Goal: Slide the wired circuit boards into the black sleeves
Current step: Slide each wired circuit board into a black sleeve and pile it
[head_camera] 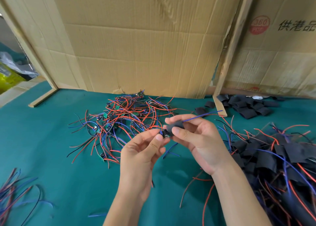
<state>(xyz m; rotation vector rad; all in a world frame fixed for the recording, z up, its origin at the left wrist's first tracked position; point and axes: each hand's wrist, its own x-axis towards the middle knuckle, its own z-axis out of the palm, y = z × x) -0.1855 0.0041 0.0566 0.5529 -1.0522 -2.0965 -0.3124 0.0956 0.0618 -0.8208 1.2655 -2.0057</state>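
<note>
Head view, biggest first: green felt tabletop (51, 148), cardboard panels (136, 46) upright at back. Heap of finished sleeved boards (273, 157) at right, dense tangle of unsleeved wired boards (123, 121) centre, loose black sleeves (248, 105) piled far right by wooden post (229, 54). Stray wire bundle (15, 183) at lower left.

Right hand (196, 140) pinching black sleeve (174, 125) between thumb and fingers, blue lead (201, 115) poking out far end. Left hand (143, 150) pinching small circuit board (165, 134) by fingertips at sleeve mouth, board seemingly part-entered.

Handling, judged: sleeve soft, light, prone to collapsing flat, best held at sides so mouth stays open. Board light, stiff, fragile at solder joints; best gripped by board edges, not wires. Leads floppy, likely to snag.
</note>
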